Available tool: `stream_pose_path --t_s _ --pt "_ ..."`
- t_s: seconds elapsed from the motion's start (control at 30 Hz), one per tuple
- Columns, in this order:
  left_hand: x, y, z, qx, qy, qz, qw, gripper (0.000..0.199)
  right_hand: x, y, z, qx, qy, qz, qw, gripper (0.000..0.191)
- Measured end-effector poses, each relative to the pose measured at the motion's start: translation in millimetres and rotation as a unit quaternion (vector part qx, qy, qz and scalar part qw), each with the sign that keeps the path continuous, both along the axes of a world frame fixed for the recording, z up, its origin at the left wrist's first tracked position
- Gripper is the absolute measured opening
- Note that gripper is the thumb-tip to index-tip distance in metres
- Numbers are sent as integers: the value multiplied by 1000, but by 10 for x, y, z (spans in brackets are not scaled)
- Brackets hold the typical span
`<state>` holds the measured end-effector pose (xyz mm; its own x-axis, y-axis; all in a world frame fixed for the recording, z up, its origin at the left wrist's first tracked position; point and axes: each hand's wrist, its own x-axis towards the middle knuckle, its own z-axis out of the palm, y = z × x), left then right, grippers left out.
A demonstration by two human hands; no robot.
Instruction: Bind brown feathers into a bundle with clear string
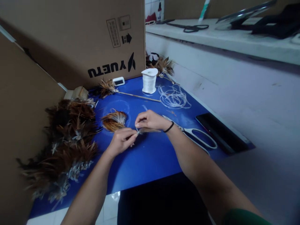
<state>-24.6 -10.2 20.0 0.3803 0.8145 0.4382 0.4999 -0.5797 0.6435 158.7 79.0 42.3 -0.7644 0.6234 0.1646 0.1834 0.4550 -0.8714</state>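
My left hand (123,140) pinches the pale quill end of a small bunch of feathers (151,130), whose brownish tips point right. My right hand (150,120), with a black band at the wrist, is closed just above that end. Its thumb and fingers pinch a thin white strand (137,128) that meets the quills. Behind my left hand lies a loose fan of golden-brown feathers (114,121). White-handled scissors (199,137) rest to the right, partly behind my right forearm.
Tied feather bunches (72,140) are heaped along the left side. A feathered stick (138,95), a white spool (149,82) and tangled clear ribbon (174,97) lie farther back. A dark tablet-like device (220,132) lies right. A cardboard box (77,37) and a wall enclose the blue table (150,165).
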Motion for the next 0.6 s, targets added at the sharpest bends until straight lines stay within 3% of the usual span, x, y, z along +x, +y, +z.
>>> stream_pose_path --t_s 0.07,0.13,0.23,0.3,0.4,0.5,0.6 --pt "19 -13 29 -71 -104 30 992 14 -41 16 -39 -125 51 1 991 14" --pt "29 -1 17 -112 -203 70 970 18 -100 -5 -63 -196 115 -17 974 14" --pt "32 48 -46 -122 -301 135 936 18 -191 -71 -78 -202 178 -57 961 12" --pt "30 75 -74 -112 -315 175 926 17 -233 -119 -80 -187 169 -82 964 12" --pt "22 75 -52 -68 -243 216 943 18 -269 -183 -74 -163 126 -119 971 16" --pt "3 50 10 29 -80 248 965 19 -304 -238 -71 -135 122 -143 973 17" --pt "-31 47 26 150 67 264 951 20 -360 -276 -100 -126 134 -158 970 17"
